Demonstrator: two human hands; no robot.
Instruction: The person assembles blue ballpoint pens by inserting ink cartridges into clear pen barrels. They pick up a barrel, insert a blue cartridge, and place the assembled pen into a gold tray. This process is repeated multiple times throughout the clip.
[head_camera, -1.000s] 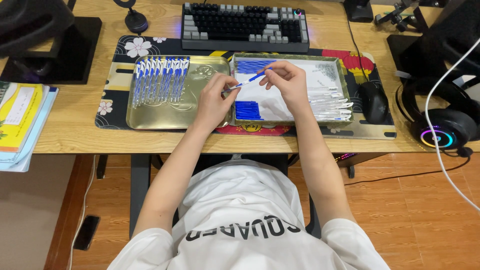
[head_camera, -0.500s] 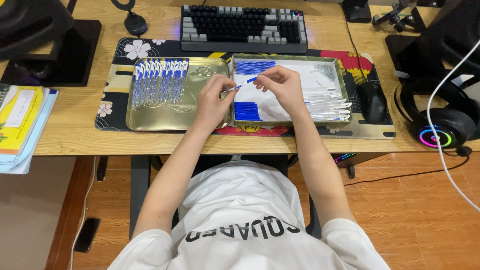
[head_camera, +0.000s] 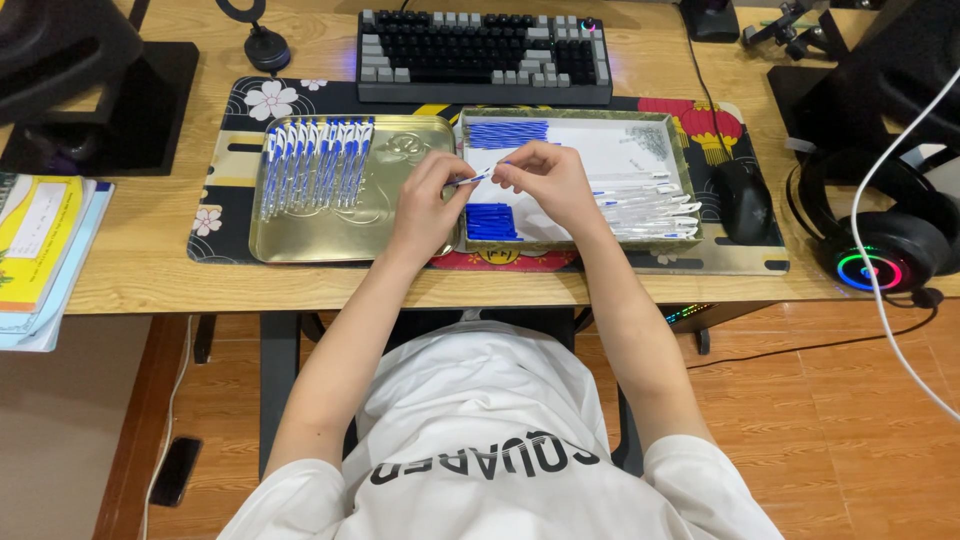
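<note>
Head view looks straight down at a wooden desk (head_camera: 150, 270) with a patterned mat (head_camera: 230, 130) on it. Both hands meet over the seam between two trays. Left hand (head_camera: 425, 205) and right hand (head_camera: 545, 180) together pinch one pen (head_camera: 478, 178) — blue and white, lying nearly level — with left fingertips on its 9 o'clock end and right fingertips on its 3 o'clock end, fingers curled tight around it.

Under the left hand, toward 9 o'clock, sits a gold tray (head_camera: 330, 235) holding a neat row of finished pens (head_camera: 315, 165) at its 12 o'clock side. Under the right hand lies a white tray (head_camera: 680, 150) with blue refills (head_camera: 508, 133) at its 11 o'clock corner, blue caps (head_camera: 490, 222) at 7 o'clock, and clear barrels (head_camera: 645, 205) piled toward 3 o'clock.

At 12 o'clock from the trays stands a keyboard (head_camera: 485, 55). A mouse (head_camera: 742, 200) rests just beside the white tray at 3 o'clock, and headphones (head_camera: 885, 250) — ring lit in colours — lie further out. Books (head_camera: 40, 250) overhang the desk edge at 9 o'clock.
</note>
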